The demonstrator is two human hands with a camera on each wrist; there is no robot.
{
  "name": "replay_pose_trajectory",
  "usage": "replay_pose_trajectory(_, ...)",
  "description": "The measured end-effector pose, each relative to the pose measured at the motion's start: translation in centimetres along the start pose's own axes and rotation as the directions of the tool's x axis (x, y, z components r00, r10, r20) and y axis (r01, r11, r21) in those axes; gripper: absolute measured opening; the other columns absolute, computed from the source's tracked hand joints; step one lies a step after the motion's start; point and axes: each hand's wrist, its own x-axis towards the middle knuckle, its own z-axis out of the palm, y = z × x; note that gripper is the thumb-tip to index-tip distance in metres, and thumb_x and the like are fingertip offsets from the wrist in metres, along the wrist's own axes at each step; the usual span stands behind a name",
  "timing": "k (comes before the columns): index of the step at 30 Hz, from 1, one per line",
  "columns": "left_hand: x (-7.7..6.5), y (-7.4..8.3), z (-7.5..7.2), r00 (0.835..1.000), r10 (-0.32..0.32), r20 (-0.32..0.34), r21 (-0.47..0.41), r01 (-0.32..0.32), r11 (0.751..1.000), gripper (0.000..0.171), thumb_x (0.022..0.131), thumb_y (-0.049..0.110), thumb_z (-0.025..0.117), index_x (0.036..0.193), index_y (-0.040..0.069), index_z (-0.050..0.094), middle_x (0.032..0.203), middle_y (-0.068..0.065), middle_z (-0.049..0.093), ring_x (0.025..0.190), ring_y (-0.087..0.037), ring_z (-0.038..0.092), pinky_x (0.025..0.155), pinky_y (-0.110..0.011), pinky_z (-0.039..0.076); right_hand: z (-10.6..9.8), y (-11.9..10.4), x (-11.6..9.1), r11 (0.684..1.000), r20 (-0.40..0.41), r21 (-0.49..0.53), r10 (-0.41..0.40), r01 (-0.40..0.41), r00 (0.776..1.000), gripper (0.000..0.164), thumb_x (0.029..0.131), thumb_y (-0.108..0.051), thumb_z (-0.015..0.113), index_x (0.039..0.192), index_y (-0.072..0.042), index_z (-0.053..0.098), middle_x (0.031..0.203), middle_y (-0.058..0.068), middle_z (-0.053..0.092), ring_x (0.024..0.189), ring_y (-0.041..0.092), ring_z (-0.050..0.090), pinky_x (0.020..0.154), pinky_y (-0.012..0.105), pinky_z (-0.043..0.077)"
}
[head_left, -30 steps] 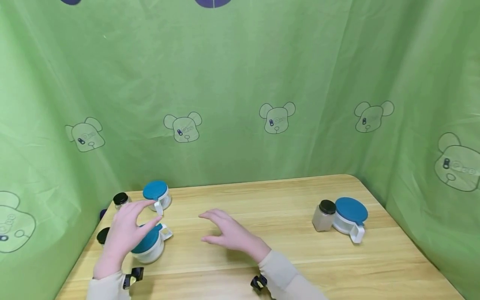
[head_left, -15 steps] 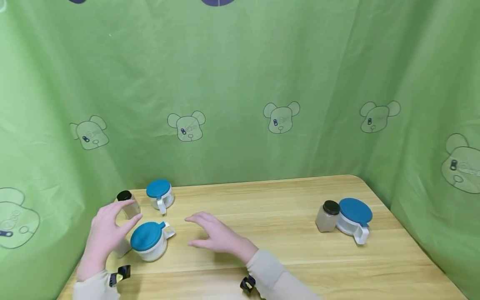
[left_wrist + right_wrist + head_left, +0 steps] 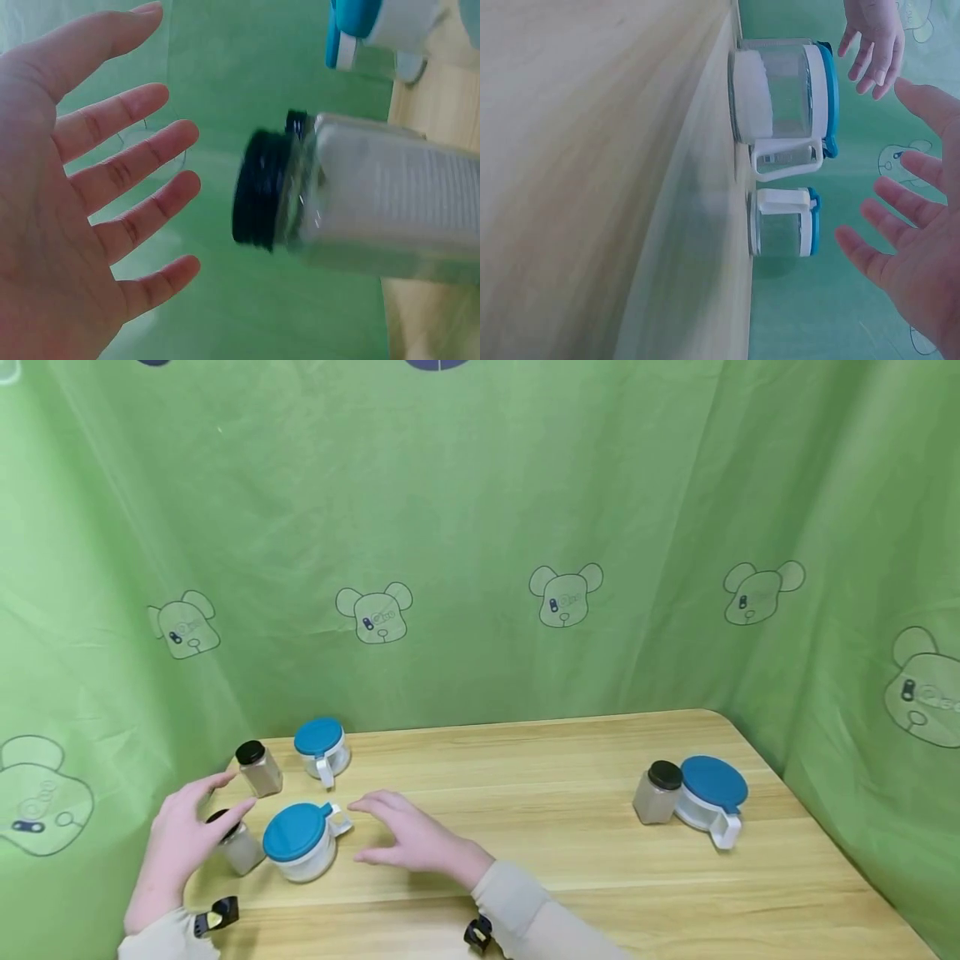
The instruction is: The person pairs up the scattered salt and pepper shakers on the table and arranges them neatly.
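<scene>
Over the last second the left hand [image 3: 180,827] has swung away to the left, off the near pot [image 3: 300,843], so the blue lid it was partly covering now shows in full. The right hand [image 3: 412,835] has slid left as well, until its fingers are near the pot's handle [image 3: 347,827]. Both hands are well apart from each other, fingers and thumbs spread, with nothing held. The near pot sits between them on the tabletop [image 3: 510,793], upright, with the near jar [image 3: 242,847] just beside it, on the left hand's side; from the left wrist, a gap shows between those fingers and the jar's black cap. Behind stand the far jar [image 3: 262,774] and far pot [image 3: 330,760], both fully uncovered now too. Over to the right, another jar [image 3: 657,797] and another pot [image 3: 712,789] stand as they did. To my eye, only the reach has changed: this looks like a moment with no grip made.
</scene>
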Motion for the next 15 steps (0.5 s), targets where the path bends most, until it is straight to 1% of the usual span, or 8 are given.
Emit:
replay_pose_trajectory(5,-0.3,-1.3,-0.2,0.998,-0.050,0.041,-0.039,0.052,0.998,0.067,0.090,0.044,0.067,0.137,0.000,0.050,0.137,-0.030,0.051,0.124,-0.052,0.042,0.097,-0.067,0.031,0.6,-0.3,0.6,1.000,0.013,0.016,0.002,-0.002,1.000,0.067,0.090,-0.048,0.063,0.147,-0.020,0.040,0.148,0.000,0.045,0.136,0.016,0.043,0.114,0.034,0.037)
replay_pose_trajectory(10,-0.5,-2.2,-0.4,0.992,-0.095,0.081,-0.071,0.101,0.992,0.068,0.090,0.043,0.067,0.138,-0.001,0.048,0.137,-0.031,0.049,0.125,-0.051,0.041,0.097,-0.068,0.031,1.2,-0.5,1.2,1.000,0.010,-0.008,-0.007,0.007,1.000,0.067,0.090,-0.049,0.063,0.146,-0.022,0.041,0.148,0.001,0.045,0.136,0.016,0.043,0.114,0.033,0.037)
replay_pose_trajectory(13,-0.7,-2.7,-0.3,0.981,-0.141,0.132,-0.075,0.152,0.986,0.072,0.089,0.045,0.067,0.140,0.000,0.045,0.140,-0.030,0.048,0.127,-0.049,0.041,0.097,-0.068,0.033,1.6,-0.5,1.4,0.999,-0.003,-0.029,-0.016,0.016,1.000,0.066,0.089,-0.049,0.064,0.146,-0.023,0.042,0.148,0.001,0.045,0.136,0.016,0.043,0.114,0.033,0.037)
replay_pose_trajectory(15,-0.8,-3.2,-0.3,0.967,-0.176,0.186,-0.069,0.191,0.979,0.076,0.089,0.048,0.067,0.143,0.001,0.042,0.142,-0.030,0.046,0.127,-0.048,0.041,0.096,-0.068,0.034,1.9,-0.5,1.5,0.999,-0.013,-0.042,-0.021,0.021,1.000,0.066,0.089,-0.049,0.065,0.146,-0.023,0.043,0.148,0.001,0.045,0.136,0.017,0.043,0.114,0.034,0.037)
